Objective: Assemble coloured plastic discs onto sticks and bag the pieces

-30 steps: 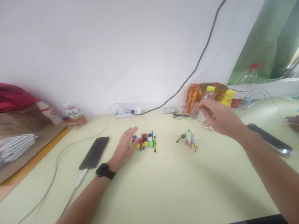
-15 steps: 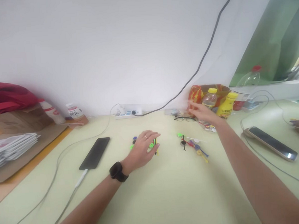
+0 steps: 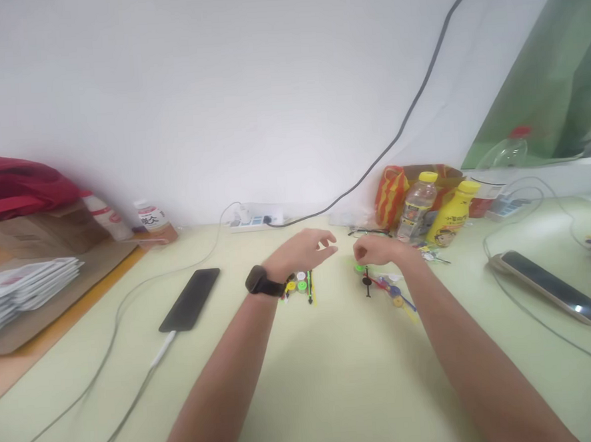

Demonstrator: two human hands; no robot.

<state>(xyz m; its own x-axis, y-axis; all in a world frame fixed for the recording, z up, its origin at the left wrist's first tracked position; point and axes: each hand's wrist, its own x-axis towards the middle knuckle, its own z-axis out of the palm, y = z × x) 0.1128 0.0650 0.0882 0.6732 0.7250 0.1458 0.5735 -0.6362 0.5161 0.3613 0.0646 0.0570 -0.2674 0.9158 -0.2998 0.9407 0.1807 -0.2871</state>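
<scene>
My left hand point(image 3: 304, 250), with a black watch point(image 3: 263, 281) on its wrist, hovers over the left-hand pieces with fingers apart and nothing visible in them. Beneath it lie small plastic pieces: a yellow disc point(image 3: 291, 286), a green disc point(image 3: 302, 286) and a black arrow-tipped stick point(image 3: 310, 288). My right hand point(image 3: 377, 249) is curled closed above the other group; whatever its fingers hold is hidden. Just under it are a green disc point(image 3: 359, 268), a black stick with a round middle point(image 3: 367, 282), and a blurred blue-and-yellow piece point(image 3: 397, 300).
A phone point(image 3: 190, 299) on a cable lies left; another phone point(image 3: 550, 285) lies right. Behind my right hand are glasses point(image 3: 370, 231), a drink bottle point(image 3: 417, 207), a yellow bottle point(image 3: 453, 217) and a striped bag point(image 3: 390, 195). A power strip point(image 3: 255, 219) sits against the wall.
My right hand has come back leftward and down from beside the bottles, its fingers now closed. My left hand has shifted right and away from me, uncovering some of the left-hand pieces.
</scene>
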